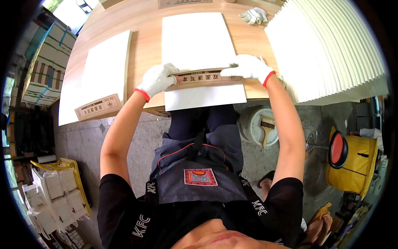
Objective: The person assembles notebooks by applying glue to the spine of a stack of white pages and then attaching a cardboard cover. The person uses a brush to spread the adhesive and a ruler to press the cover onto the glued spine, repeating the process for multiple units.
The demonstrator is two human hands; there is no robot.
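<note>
While my gloved left hand and right hand pinch the brown paper band across white sheets, a brush lies in the white bucket below the table edge.

fanned white sheet stack cut off right, brown strip's ends under fingers

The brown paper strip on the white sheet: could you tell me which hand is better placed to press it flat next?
Probably the left hand: it lies on the brown strip near its left end, while the right hand only pinches its right end.
</note>
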